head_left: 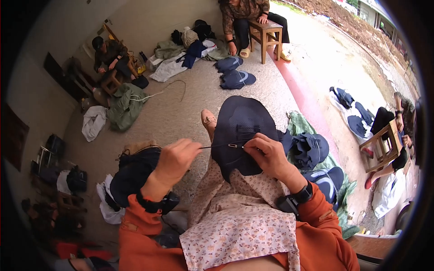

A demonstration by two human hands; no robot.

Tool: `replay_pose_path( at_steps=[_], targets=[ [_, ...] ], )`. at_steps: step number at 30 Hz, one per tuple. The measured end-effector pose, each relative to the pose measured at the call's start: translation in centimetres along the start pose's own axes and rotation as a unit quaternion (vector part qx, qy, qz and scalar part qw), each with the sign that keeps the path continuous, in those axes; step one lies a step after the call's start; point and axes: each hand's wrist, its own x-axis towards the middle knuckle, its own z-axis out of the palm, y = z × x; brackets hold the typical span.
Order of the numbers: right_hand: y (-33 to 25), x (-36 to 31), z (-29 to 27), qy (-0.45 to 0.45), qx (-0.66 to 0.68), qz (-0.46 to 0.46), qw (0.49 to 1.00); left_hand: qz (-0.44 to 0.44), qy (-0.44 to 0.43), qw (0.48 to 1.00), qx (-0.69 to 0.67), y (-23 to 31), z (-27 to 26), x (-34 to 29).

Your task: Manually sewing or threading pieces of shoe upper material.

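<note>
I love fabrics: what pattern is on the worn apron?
The apron is pale pink with small orange-brown flowers, clearest in the head view.

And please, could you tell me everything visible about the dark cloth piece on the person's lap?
The dark cloth piece looks navy to black, with a broad rounded far end and dark strands near its middle. It rests on the flowered garment. A cord stretched between the left hand and right hand crosses before it; whether fingers touch it is unclear.

Our cap workshop by its look, one side open to bright ground (pixel 334 49), navy caps (pixel 237 80) laid on the floor (pixel 176 119), bulky sacks (pixel 127 106), co-workers (pixel 240 19) near wooden stools (pixel 266 26)
</note>
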Motion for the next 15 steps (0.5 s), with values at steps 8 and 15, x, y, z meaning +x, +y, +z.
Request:
replay_pose_path(
  at_steps=[8,15],
  targets=[
    [0.3,0.2,-0.2,-0.010,0.016,-0.021,1.000,-0.161,-0.075,0.984,-0.027,0.4,-2.2,-3.0],
    [-0.3,0.2,0.3,-0.021,-0.034,-0.015,0.999,-0.260,0.002,0.857,-0.446,3.0,3.8,1.9]
  ],
)
